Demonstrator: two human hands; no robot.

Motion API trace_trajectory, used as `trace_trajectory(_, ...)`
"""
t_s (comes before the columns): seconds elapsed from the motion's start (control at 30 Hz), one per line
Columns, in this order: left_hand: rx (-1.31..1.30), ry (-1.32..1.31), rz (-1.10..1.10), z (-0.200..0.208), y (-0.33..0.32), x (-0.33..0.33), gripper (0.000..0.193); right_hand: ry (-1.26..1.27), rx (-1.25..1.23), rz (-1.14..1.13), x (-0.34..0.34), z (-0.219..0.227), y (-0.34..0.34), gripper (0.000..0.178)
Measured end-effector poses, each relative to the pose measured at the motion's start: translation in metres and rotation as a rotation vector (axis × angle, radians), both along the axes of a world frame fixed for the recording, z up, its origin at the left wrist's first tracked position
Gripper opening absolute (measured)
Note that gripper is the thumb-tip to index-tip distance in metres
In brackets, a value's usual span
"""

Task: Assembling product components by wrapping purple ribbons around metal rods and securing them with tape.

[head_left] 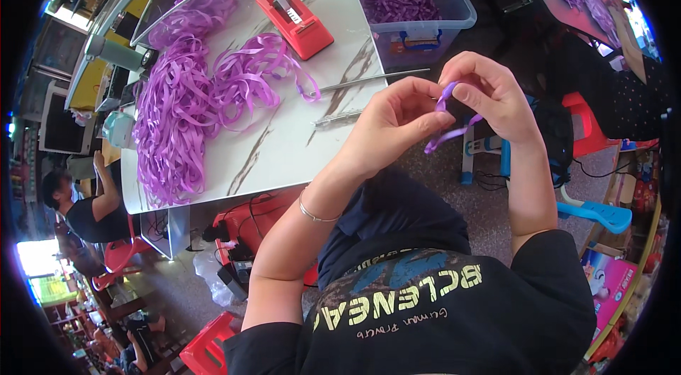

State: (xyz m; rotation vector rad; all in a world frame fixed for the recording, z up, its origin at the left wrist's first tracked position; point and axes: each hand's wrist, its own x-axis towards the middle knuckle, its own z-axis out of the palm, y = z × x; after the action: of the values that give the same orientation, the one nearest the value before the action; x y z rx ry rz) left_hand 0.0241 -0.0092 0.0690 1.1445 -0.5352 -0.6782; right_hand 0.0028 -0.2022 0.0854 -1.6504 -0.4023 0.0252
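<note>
Both my hands meet above my lap, just off the table's right edge, around a short purple ribbon (445,135). Thumb and fingers of my left hand (404,116) pinch one part of it. My right hand (489,91) grips the ribbon close by, where it makes a small loop; its loose end hangs below the fingers. On the marble-patterned table (284,141) lies a large heap of purple ribbons (174,119), with a smaller bunch (248,80) beside it. A thin metal rod (369,80) sticks out over the table edge towards my left hand.
A red tape dispenser (294,20) stands on the table. Beyond its right edge, a clear plastic bin (425,27) holds more purple pieces. Blue-and-white stool parts (596,212) are to my right, a red stool (209,343) at lower left. Other people sit at left and far right.
</note>
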Motion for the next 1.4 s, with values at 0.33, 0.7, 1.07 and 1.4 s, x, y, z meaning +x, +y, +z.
trace_trajectory(0.33, -0.097, 0.201, 0.01, -0.004, 0.003, 0.003, 0.022, -0.056, -0.2, -0.188, -0.006, 0.007, 0.004, 0.015)
trace_trajectory(0.7, 0.015, 0.099, -0.027, -0.01, 0.014, 0.004, 0.014, 0.092, 0.036, -0.066, -0.009, 0.002, 0.001, 0.017)
trace_trajectory(1.07, 0.06, 0.117, -0.129, -0.007, 0.02, 0.003, 0.023, 0.125, -0.067, -0.074, -0.011, 0.005, 0.0, 0.013)
trace_trajectory(1.4, -0.017, 0.13, -0.063, -0.012, 0.0, 0.009, 0.022, -0.038, -0.09, -0.207, -0.015, 0.0, 0.008, 0.012)
